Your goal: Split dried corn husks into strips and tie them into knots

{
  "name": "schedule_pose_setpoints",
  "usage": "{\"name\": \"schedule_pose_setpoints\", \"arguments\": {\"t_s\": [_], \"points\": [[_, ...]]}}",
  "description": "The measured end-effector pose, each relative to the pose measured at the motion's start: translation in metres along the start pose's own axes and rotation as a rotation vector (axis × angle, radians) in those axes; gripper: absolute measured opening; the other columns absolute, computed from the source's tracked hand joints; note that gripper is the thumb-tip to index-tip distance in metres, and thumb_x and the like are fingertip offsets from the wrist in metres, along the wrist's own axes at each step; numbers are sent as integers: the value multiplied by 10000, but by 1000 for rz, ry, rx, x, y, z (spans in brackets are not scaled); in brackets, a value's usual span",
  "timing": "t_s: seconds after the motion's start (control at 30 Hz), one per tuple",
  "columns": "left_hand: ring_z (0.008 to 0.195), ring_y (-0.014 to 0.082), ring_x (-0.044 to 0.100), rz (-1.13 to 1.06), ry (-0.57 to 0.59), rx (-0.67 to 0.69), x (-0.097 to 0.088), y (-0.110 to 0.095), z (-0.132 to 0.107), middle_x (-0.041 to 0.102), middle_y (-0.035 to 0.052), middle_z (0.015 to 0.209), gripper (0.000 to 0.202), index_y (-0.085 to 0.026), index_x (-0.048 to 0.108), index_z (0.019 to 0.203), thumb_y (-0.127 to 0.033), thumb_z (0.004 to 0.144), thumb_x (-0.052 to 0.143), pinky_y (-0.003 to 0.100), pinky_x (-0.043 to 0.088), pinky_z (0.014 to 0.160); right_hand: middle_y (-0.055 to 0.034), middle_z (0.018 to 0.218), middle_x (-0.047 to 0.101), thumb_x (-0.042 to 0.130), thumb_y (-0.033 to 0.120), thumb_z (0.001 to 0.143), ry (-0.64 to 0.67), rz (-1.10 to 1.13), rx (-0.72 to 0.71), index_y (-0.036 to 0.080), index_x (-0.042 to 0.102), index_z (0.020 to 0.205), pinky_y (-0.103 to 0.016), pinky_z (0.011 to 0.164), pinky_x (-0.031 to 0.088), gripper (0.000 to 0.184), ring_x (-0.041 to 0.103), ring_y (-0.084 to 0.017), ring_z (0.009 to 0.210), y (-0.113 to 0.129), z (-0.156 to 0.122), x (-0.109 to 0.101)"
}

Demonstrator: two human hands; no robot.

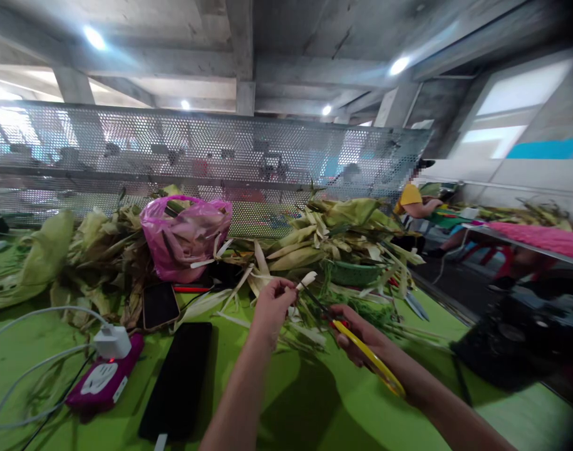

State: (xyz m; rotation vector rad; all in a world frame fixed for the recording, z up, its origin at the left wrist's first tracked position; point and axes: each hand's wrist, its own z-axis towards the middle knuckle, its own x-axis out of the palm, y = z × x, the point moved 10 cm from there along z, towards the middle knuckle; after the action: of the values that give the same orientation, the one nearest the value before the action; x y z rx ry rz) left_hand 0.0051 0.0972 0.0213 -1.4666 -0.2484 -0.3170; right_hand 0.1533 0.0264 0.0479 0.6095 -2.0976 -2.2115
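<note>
Pinched between the fingertips of my left hand [275, 308] is a small pale strip of corn husk [307, 280]. My right hand [361, 338] is closed round yellow-handled scissors [368, 357], with a red part near the grip. Their dark, narrow blades point up and left, and the tips lie close to the pale strip; whether they touch it I cannot tell. Behind both hands, a heap of corn husks [342, 228] rises over a green basket [354, 274]. Thin green shreds [361, 307] lie around the basket's foot.
A pink plastic bag [187, 235] of husks stands back left, beside more dried husks [105, 250]. Two phones, a large one [180, 382] and a smaller one [160, 305], lie near a purple power strip [105, 376] with cables. Metal blades [416, 305] rest at right. A person [412, 199] sits beyond.
</note>
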Motion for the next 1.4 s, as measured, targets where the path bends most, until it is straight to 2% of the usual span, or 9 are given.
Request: {"name": "schedule_pose_setpoints", "arguments": {"t_s": [0.23, 0.53, 0.77, 0.9, 1.03, 1.1, 1.17, 1.3, 1.4], "points": [[481, 67, 365, 23, 2, 4, 1, -1, 0, 484, -57, 555, 165, -169, 568, 746, -272, 628, 623, 198, 239, 453, 20, 689, 514, 656, 572, 744, -8, -29, 8, 278, 612, 1107, -243, 539, 429, 469, 484, -128, 565, -2, 0, -1], [484, 70, 364, 43, -1, 0, 2, -7, -3, 478, -57, 537, 185, -163, 572, 723, -287, 614, 656, 203, 249, 471, 59, 601, 456, 713, 491, 730, 5, -33, 24, 254, 608, 1055, -215, 489, 381, 417, 380, -81, 469, -14, 9, -3], [489, 61, 363, -13, 17, -28, 0, 0, -2, 477, -54, 566, 191, -161, 574, 743, -320, 679, 659, 194, 269, 480, 84, 598, 416, 734, 444, 719, -73, -1, 51, 230, 564, 1051, -180, 377, 234, 430, 287, -41, 401, -30, 15, -16], [499, 61, 389, -139, 60, -77, 3, 10, -2, 492, -36, 589, 182, -147, 612, 798, -306, 713, 635, 187, 283, 483, 45, 673, 549, 789, 397, 656, -172, 54, 19, 245, 533, 1061, -189, 386, 300, 502, 429, -75, 447, -22, 19, -34], [528, 80, 458, -254, 116, -177, 14, 17, -9, 544, -9, 646, 230, -154, 614, 909, -250, 701, 628, 195, 359, 510, -34, 855, 684, 828, 317, 594, -232, 110, -96, 258, 515, 1036, -259, 591, 479, 544, 625, -182, 710, 4, 31, -38], [528, 83, 484, -303, 158, -234, 21, 19, -14, 562, -5, 671, 277, -170, 602, 974, -249, 710, 630, 198, 382, 516, -38, 918, 705, 822, 303, 595, -244, 160, -147, 265, 509, 1025, -285, 702, 499, 533, 648, -199, 818, 15, 39, -33], [480, 61, 455, -355, 204, -289, 27, 20, -18, 559, -12, 668, 319, -178, 596, 1030, -235, 719, 629, 187, 373, 500, -27, 937, 710, 819, 288, 592, -220, 210, -173, 267, 506, 1026, -288, 742, 500, 535, 655, -193, 847, 22, 48, -24], [412, 30, 376, -430, 286, -351, 38, 22, -22, 543, -23, 628, 358, -175, 594, 1091, -207, 735, 609, 168, 332, 461, -1, 903, 696, 825, 254, 588, -135, 310, -181, 261, 507, 1021, -274, 721, 505, 537, 654, -163, 782, 23, 60, -8], [449, 56, 447, -420, 270, -361, 38, 27, -20, 566, -12, 654, 311, -183, 592, 1018, -220, 713, 638, 173, 330, 450, 24, 838, 669, 819, 247, 608, -104, 340, -199, 255, 522, 1012, -253, 675, 498, 501, 631, -134, 709, 22, 63, -5]]}}
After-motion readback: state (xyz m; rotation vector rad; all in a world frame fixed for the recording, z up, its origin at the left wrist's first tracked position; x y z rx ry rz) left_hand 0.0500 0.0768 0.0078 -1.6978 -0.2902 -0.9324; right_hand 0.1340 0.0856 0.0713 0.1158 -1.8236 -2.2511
